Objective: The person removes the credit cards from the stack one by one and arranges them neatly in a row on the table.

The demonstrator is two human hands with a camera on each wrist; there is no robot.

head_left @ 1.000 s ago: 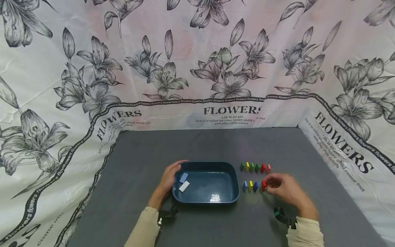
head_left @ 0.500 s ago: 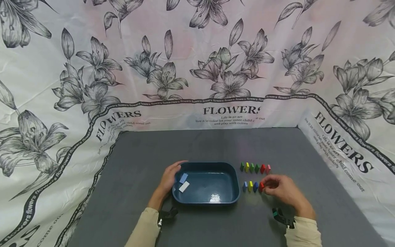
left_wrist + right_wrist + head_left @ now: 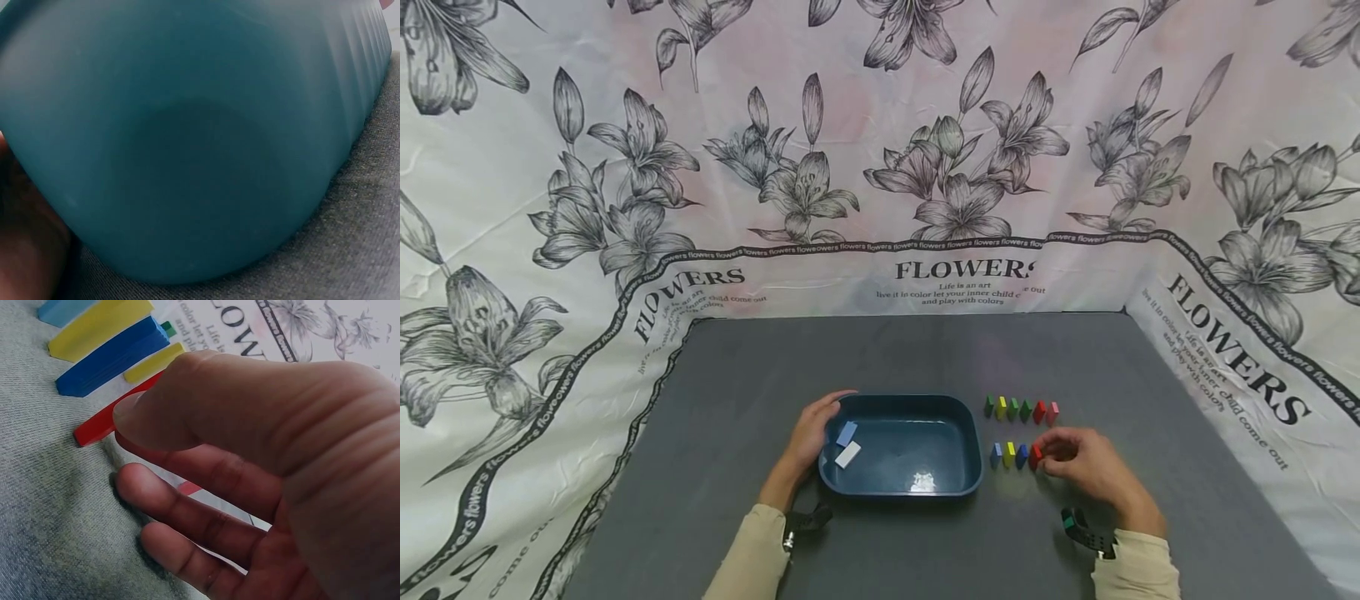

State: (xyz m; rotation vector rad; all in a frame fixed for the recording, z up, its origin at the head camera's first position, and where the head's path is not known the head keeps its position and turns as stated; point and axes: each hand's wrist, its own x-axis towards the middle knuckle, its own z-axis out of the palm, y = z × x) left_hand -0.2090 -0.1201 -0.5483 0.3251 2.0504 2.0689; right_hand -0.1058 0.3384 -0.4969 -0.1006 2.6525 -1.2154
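Observation:
My left hand (image 3: 808, 429) holds the left end of a dark blue plastic tray (image 3: 902, 492), its fingers round the far left corner. The left wrist view shows the tray's outer wall (image 3: 200, 156) close up. Inside the tray lie a light blue block (image 3: 846, 432) and a white block (image 3: 847, 455). To the tray's right, my right hand (image 3: 1090, 467) pinches an upright red block (image 3: 94, 428) between thumb and index finger; the other fingers are loosely bent. The block stands on the table at the right end of the near row, beside a dark blue block (image 3: 112, 356).
The near row also has a yellow block (image 3: 1009, 454) and a light blue block (image 3: 996, 455). Behind it stands a second row, with green blocks (image 3: 1013, 407), a yellow one, a red one (image 3: 1040, 412) and a pink one (image 3: 1053, 412). A flower-printed cloth (image 3: 955, 283) surrounds the grey table (image 3: 880, 350).
My right hand has moved the red block slightly left, up to the dark blue block in the near row, and has since stayed there. The left hand and the tray have kept their place.

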